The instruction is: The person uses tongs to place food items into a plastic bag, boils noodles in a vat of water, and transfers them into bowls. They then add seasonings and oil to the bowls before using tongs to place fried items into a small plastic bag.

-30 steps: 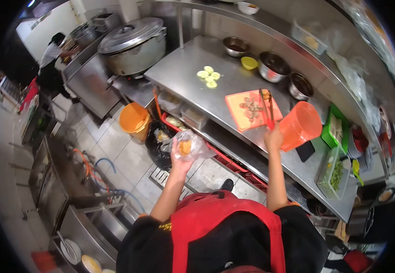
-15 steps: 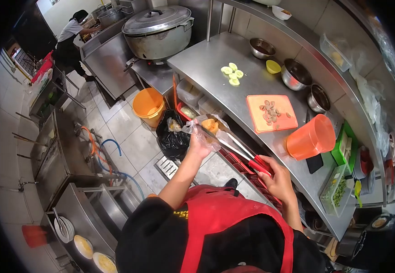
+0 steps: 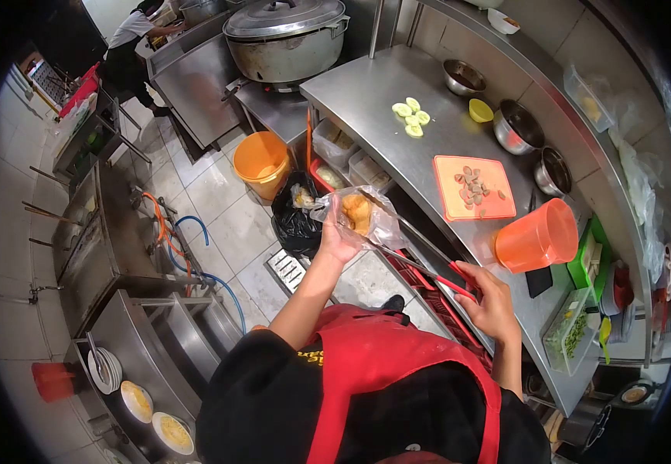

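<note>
My left hand (image 3: 338, 238) grips a clear plastic bag (image 3: 385, 226) above the floor beside the counter. Inside it lies a golden-brown piece of food (image 3: 357, 213), seemingly fried. My right hand (image 3: 492, 305) is closed around the red handles of long metal tongs (image 3: 457, 287). The two tong arms stand wide apart, their far ends at the bag, one along each side of the food. Whether the tips touch the food is hard to tell.
Right of me, the steel counter (image 3: 374, 85) carries cucumber slices (image 3: 412, 117), an orange cutting board (image 3: 447, 203) with sliced meat, an orange pitcher (image 3: 536, 236) and metal bowls (image 3: 518, 126). A black bin bag (image 3: 295, 224) and orange bucket (image 3: 261, 162) stand ahead. Another person (image 3: 129, 46) works far left.
The tong arms have spread from nearly together to wide apart, and the food now sits lower in the bag. My right hand has shifted slightly right.
</note>
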A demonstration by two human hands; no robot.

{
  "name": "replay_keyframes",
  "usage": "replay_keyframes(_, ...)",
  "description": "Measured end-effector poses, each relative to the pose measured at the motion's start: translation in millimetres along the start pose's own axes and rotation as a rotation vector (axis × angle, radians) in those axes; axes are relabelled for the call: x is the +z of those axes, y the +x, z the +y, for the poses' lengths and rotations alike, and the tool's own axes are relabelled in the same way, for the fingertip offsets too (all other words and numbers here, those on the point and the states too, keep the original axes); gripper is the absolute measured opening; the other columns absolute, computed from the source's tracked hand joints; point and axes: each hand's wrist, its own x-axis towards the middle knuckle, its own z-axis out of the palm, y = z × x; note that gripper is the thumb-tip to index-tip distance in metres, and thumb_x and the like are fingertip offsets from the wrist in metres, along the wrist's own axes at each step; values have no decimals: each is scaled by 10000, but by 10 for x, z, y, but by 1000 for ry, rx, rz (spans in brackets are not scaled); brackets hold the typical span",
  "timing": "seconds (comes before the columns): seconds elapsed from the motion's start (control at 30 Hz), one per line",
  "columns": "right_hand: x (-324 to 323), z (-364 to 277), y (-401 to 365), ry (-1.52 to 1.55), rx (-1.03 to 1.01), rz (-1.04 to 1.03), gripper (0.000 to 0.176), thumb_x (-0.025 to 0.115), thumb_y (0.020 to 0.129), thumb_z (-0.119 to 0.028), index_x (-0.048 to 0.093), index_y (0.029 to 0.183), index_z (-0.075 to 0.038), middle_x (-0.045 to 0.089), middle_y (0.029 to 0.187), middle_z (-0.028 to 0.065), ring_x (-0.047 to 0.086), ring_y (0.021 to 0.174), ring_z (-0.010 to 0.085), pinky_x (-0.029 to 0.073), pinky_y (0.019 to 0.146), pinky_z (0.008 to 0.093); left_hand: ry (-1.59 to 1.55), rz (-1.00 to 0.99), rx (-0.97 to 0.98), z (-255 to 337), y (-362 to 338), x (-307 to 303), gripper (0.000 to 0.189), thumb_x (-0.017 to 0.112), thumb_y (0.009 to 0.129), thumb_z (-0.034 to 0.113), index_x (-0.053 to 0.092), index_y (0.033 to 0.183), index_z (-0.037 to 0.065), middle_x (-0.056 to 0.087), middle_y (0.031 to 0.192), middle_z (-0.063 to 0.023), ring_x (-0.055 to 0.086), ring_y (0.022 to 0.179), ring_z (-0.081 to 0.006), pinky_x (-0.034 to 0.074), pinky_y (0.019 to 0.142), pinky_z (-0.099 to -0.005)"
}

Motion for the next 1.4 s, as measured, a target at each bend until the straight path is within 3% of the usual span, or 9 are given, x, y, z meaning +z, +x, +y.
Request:
replay_keyframes(0.33, -144, 465, -51, 445, 157, 267, 440, 599, 784, -112, 469, 1188, 3, 574, 1050, 105, 541, 938, 142, 409, 846, 267, -47, -100, -21, 55, 3, -98, 548, 623, 757, 479, 535, 1123, 80, 587, 1073, -87, 571, 973, -235, 469, 845, -398)
replay_keyframes(0.63, 589, 2480, 866, -128, 671, 782, 421, 540, 821, -217, 411, 1178, -36, 574, 1001, 246, 572, 917, 393, 440, 797, 442, -60, -72, 8, 47, -11, -255, 561, 573, 776, 508, 534, 1123, 70, 584, 1091, -88, 550, 1018, -251, 420, 911, -418)
replay_keyframes(0.83, 510, 2437, 1202, -199, 783, 563, 434, 542, 816, -220, 404, 1183, -35, 566, 1005, 252, 559, 926, 408, 441, 788, 462, -28, -65, 36, 36, -101, -296, 509, 558, 805, 476, 534, 1116, 74, 585, 1086, -87, 563, 997, -233, 449, 882, -379)
replay_keyframes(0.97, 547, 2312, 1192, -414, 452, 702, 339, 516, 827, -211, 458, 1093, -10, 571, 986, 243, 558, 909, 388, 436, 775, 477, -30, -72, -43, 11, -185, -225, 502, 566, 803, 471, 544, 1105, 71, 591, 1079, -77, 567, 990, -224, 454, 873, -369)
replay_keyframes(1.07, 749, 1437, 902, -43, 376, 166, 325, 504, 865, -245, 491, 1086, -8, 594, 931, 177, 577, 826, 310, 464, 686, 392, 0, -91, -40, -104, -160, -187, 518, 567, 794, 487, 545, 1114, 80, 590, 1082, -71, 566, 993, -224, 454, 871, -378)
replay_keyframes(1.1, 925, 1199, 772, 738, 401, 55, 327, 511, 877, -278, 497, 1087, -28, 596, 898, 99, 565, 774, 176, 455, 637, 298, 15, -105, -67, -171, -167, -161, 522, 568, 792, 490, 545, 1116, 82, 590, 1082, -71, 565, 994, -224, 454, 870, -381)
replay_keyframes(1.17, 1110, 736, 549, 960, 487, 10, 312, 542, 867, -283, 504, 1063, -43, 583, 886, 41, 529, 747, 84, 435, 617, 239, 40, -152, -116, -345, -126, -203, 539, 534, 809, 501, 521, 1148, 81, 574, 1112, -73, 552, 1019, -227, 442, 887, -384)
replay_keyframes(1.27, 1351, 693, 349, 1055, 463, 267, 317, 625, 810, -231, 512, 1044, -49, 566, 800, 21, 515, 716, 74, 419, 614, 213, 143, -191, -188, -644, -144, -208, 570, 471, 833, 524, 486, 1190, 80, 546, 1160, -85, 523, 1067, -237, 419, 917, -394)
replay_keyframes(1.4, 1155, 481, -106, 130, 428, 623, 310, 680, 710, -297, 576, 884, -62, 558, 734, 75, 542, 715, 208, 425, 691, 322, 183, -229, -347, -989, -119, -158, 601, 475, 815, 556, 480, 1198, 93, 541, 1165, -85, 516, 1076, -236, 405, 926, -400)
